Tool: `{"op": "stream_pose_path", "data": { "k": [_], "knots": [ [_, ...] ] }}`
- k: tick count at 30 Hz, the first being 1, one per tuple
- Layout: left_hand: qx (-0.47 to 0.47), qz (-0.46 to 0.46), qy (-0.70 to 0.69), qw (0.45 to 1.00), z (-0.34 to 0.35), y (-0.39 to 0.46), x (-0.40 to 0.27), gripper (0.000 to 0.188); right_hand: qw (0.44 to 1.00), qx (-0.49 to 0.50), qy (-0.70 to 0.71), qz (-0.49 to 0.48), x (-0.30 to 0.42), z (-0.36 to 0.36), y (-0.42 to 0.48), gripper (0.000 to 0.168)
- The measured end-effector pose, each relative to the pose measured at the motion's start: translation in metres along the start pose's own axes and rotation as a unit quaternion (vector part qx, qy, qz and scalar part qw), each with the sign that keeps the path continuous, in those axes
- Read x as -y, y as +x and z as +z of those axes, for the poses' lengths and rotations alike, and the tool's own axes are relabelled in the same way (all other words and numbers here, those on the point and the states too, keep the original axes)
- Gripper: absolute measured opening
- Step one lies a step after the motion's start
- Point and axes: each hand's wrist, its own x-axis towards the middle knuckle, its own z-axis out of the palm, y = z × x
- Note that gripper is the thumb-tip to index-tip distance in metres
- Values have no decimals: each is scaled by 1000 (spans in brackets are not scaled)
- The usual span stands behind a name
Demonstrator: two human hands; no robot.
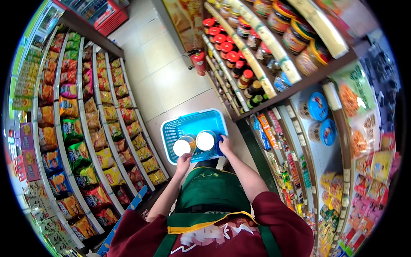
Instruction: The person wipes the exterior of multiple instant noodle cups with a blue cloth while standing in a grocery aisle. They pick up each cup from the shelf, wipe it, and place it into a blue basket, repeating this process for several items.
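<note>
A light blue plastic shopping basket (192, 123) with a white rim is before me, in front of my green apron (212, 189). Two containers with round white tops stand in it, a left one (182, 148) and a right one (205, 141); glare washes out their tops. My left hand (183, 162) is at the basket's near rim, its fingertips against the lower edge of the left container; whether they grip it or the rim is unclear. At the right end of the basket my right hand (225, 145) is closed on a dark blue item (219, 145), perhaps a cloth or handle.
Shelves of bagged snacks (78, 154) line the left side. On the right stand shelves with red-capped jars (226, 47), blue-lidded tubs (318, 106) and small packets. A fire extinguisher (199, 61) stands beyond the basket on the tiled floor (160, 74). A red-framed cooler (109, 19) is farther back.
</note>
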Motion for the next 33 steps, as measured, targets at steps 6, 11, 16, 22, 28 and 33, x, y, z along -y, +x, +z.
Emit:
{"op": "stream_pose_path", "data": {
  "k": [6,11,16,22,28,33],
  "knots": [
    [-47,7,57,997,18,49,40,37,984,-47,-171,9,77,7,-3,41],
    [47,-192,-78,977,39,100,43,60,980,74,-26,181,63,38,19,44],
    [-23,-277,-130,952,55,126,15,69,913,70,120,383,57,54,31,66],
    [73,-317,-257,910,56,146,75,65,882,231,299,282,11,59,32,94],
    [117,-249,-204,939,30,108,42,89,928,235,248,152,18,37,-7,108],
    [128,-172,-183,959,18,75,4,102,945,196,262,-4,36,-3,-42,97]
  ]
}}
